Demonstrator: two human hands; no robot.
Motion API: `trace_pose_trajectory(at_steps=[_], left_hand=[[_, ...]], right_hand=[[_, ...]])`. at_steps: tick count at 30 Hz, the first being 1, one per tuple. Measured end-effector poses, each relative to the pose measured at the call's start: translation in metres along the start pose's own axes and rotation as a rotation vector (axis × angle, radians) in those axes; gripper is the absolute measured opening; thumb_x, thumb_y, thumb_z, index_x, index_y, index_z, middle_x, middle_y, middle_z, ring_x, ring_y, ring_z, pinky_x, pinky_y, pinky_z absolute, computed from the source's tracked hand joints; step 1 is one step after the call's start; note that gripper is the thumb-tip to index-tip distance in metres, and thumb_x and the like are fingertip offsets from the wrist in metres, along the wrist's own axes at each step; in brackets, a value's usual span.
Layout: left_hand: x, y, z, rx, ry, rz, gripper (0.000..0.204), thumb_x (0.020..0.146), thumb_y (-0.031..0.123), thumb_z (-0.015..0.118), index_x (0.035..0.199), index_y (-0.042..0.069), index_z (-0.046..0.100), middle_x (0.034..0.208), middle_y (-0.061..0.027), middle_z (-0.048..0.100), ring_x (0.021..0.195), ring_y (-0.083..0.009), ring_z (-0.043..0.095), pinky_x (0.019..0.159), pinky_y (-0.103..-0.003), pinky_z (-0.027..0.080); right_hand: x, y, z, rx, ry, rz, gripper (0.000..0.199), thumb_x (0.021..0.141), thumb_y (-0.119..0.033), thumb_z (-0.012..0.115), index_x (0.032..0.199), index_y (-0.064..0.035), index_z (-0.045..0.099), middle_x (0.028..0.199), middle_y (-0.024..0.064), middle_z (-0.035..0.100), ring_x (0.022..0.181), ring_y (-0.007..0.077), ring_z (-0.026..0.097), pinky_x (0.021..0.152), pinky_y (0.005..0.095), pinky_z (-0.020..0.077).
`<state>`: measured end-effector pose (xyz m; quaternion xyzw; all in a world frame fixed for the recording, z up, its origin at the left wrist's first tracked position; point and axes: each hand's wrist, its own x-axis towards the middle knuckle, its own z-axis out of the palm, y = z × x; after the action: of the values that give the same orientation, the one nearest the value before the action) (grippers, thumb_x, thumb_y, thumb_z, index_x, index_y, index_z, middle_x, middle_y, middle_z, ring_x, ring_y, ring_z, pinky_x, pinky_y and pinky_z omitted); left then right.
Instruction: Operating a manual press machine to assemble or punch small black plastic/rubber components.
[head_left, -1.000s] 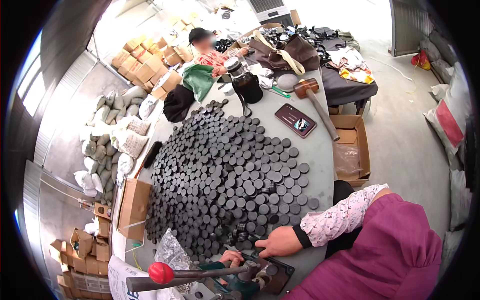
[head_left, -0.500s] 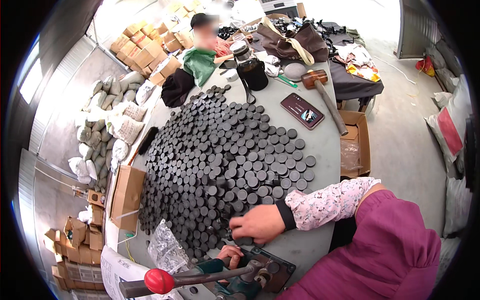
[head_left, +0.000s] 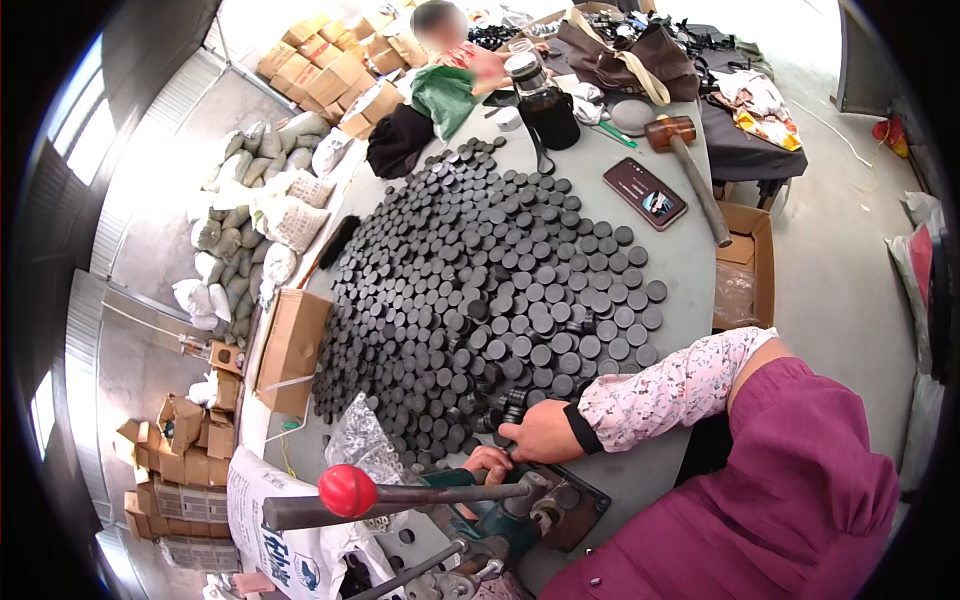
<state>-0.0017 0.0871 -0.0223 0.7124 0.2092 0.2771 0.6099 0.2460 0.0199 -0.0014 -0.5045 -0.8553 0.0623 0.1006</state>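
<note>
Both hands meet just behind a green hand press (head_left: 518, 530), whose lever with a red ball knob (head_left: 347, 491) crosses in front. My right hand (head_left: 548, 433), in a floral sleeve cuff, is closed with its fingertips close to my left hand (head_left: 487, 462). What it pinches, if anything, is hidden. The fingers of my left hand are curled beside the press; whatever they hold is also out of sight. A wide heap of black round caps (head_left: 430, 300) covers the grey table (head_left: 670, 285), and several stand on edge or stacked near my right hand.
A clear plastic bag of small metal parts (head_left: 362, 437) and a white sack (head_left: 262, 500) lie left of the press. Farther back are a phone (head_left: 645, 192), a mallet (head_left: 690, 170) and a dark bottle (head_left: 545, 110). A cardboard box (head_left: 292, 350) borders the heap. Another person (head_left: 470, 60) sits beyond.
My right hand has drawn back from the caps to my left hand, its fingers now closed. The whole view has shifted, so the table sits farther right and higher.
</note>
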Motion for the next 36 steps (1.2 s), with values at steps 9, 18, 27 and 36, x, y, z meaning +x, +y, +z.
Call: trace_pose_trajectory(at_steps=[9,18,27,36], left_hand=[[0.014,0.035,0.041,-0.198,0.056,-0.094,0.036,0.108,0.028,0.058,0.139,0.01,0.053,0.11,0.0021,0.061,0.093,-0.0071,0.061,0.077,-0.023,0.053],[0.04,-0.023,-0.045,-0.209,0.007,-0.091,0.032,0.107,0.028,0.059,0.134,0.01,0.055,0.11,0.0012,0.061,0.095,-0.0083,0.06,0.081,-0.025,0.053],[0.07,-0.071,-0.088,-0.153,-0.116,-0.015,0.022,0.105,0.024,0.061,0.12,0.008,0.057,0.106,-0.0005,0.061,0.096,-0.0113,0.06,0.086,-0.029,0.051],[0.042,-0.097,-0.055,-0.148,-0.133,-0.004,0.015,0.103,0.021,0.064,0.107,0.007,0.06,0.102,-0.0022,0.061,0.096,-0.0143,0.059,0.09,-0.032,0.05]], right_hand=[[0.003,0.004,0.002,0.127,-0.139,0.055,0.024,0.089,-0.022,0.063,0.112,-0.0142,0.069,0.103,0.0153,0.065,0.083,0.0374,0.072,0.066,0.0493,0.059],[0.031,0.038,-0.086,0.202,0.511,0.334,0.044,0.081,-0.013,0.068,0.125,-0.0127,0.061,0.116,0.0143,0.06,0.094,0.0369,0.067,0.083,0.05,0.0561],[0.016,-0.001,-0.015,0.31,-0.103,0.031,0.037,0.095,-0.039,0.061,0.131,-0.0265,0.064,0.139,0.0079,0.053,0.105,0.035,0.068,0.085,0.0459,0.0571],[0.029,0.015,0.002,0.141,-0.08,0.005,0.029,0.085,-0.02,0.07,0.114,-0.0211,0.068,0.123,0.0128,0.055,0.087,0.0345,0.071,0.072,0.0462,0.0599]])
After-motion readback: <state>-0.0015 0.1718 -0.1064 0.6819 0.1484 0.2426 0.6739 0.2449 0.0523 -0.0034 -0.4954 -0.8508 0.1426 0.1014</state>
